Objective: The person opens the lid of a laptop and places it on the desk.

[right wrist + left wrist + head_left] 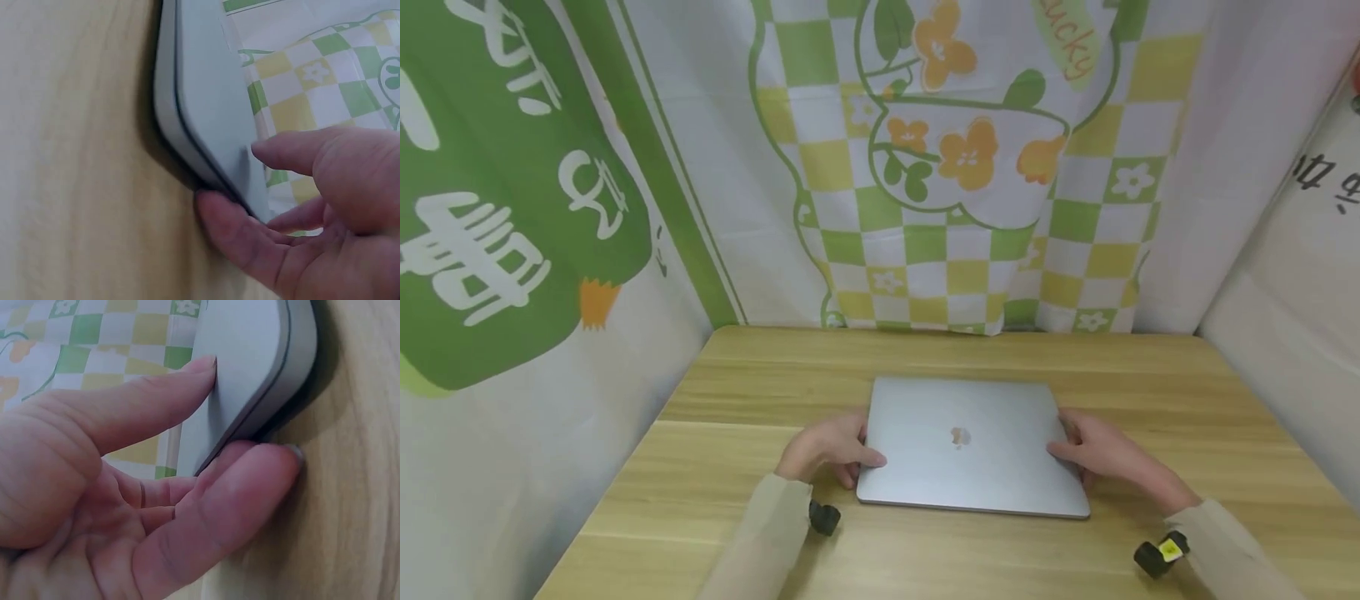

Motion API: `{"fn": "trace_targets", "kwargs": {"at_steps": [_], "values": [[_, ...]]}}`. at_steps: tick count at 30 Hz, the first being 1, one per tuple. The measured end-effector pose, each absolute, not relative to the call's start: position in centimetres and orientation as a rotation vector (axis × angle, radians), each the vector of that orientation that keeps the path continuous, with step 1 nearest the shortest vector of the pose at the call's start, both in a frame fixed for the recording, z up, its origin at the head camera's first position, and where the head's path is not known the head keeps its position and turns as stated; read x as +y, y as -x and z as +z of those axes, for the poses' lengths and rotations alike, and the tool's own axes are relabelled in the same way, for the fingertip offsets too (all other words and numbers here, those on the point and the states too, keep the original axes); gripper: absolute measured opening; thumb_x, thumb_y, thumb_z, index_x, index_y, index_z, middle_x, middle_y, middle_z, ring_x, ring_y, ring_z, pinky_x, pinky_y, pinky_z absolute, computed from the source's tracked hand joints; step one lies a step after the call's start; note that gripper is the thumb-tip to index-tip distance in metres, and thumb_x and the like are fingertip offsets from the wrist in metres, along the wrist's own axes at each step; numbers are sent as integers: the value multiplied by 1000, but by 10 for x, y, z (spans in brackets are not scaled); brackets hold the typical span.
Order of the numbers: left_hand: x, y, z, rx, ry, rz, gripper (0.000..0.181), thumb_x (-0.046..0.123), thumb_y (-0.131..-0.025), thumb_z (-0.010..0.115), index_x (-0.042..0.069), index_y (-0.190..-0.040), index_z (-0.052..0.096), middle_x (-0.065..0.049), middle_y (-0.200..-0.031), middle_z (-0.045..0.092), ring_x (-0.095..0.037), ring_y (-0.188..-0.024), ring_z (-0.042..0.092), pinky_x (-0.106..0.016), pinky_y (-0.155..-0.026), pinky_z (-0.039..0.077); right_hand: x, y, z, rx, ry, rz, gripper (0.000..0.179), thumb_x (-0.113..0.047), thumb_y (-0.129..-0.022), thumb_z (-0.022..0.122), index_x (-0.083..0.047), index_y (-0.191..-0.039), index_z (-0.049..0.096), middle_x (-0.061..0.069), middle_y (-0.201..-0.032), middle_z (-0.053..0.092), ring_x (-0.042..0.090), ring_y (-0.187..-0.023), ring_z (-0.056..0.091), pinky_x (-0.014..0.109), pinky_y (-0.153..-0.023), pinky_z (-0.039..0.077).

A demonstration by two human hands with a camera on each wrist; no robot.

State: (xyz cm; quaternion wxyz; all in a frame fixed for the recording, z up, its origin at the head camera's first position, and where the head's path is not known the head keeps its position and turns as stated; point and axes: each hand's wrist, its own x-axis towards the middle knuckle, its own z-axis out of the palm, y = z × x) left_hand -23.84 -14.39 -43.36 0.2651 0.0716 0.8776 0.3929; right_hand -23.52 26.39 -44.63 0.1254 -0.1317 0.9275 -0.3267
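Nearest the camera, two pale sleeves [758, 533] are seen, with a small black device [825, 517] worn at one cuff and another black device [1157, 556] at the other. Beyond them, a closed silver laptop [973, 454] is set at the middle of the wooden table [677, 492]. Its left side is gripped by the left hand [838, 447], its right side by the right hand [1097, 447], thumbs laid over the lid, fingers curled at the lower edge. Whether the base is raised cannot be told. Steadiness would probably be best served by evenly matched grips, light thumb pressure and fingertips not trapped against the wood. Farthest back, a checked cloth [925, 242] is hung.
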Motion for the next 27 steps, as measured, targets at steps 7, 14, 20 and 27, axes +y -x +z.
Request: {"fn": "trace_targets", "kwargs": {"at_steps": [7,14,20,27], "values": [[-143,236,-432,2440,-221,993,28,19,-87,75,4,-99,54,-9,-76,60,-19,-58,58,-31,-47,56,259,232,-430,2748,571,-680,61,-30,-94,65,11,-135,48,15,-97,68,19,-76,64,35,-63,57],[-142,234,-420,2619,-307,754,27,35,-90,70,10,-94,61,2,-65,50,-13,-56,46,-25,-48,38,237,224,-421,2935,577,-246,43,-35,-93,63,-1,-121,62,11,-101,67,22,-86,62,41,-68,55],[-139,230,-412,2710,-381,630,40,42,-92,66,5,-107,64,-2,-73,61,-16,-60,53,-29,-53,46,216,221,-421,3079,736,-101,41,-34,-90,68,-5,-120,65,6,-90,62,15,-74,52,30,-58,45],[-136,215,-411,2731,-529,521,77,44,-90,68,-4,-144,43,-26,-144,49,-40,-134,47,-51,-113,40,195,214,-421,3031,1029,-110,40,-32,-92,67,-6,-122,64,10,-103,64,23,-90,60,41,-76,54]]}}
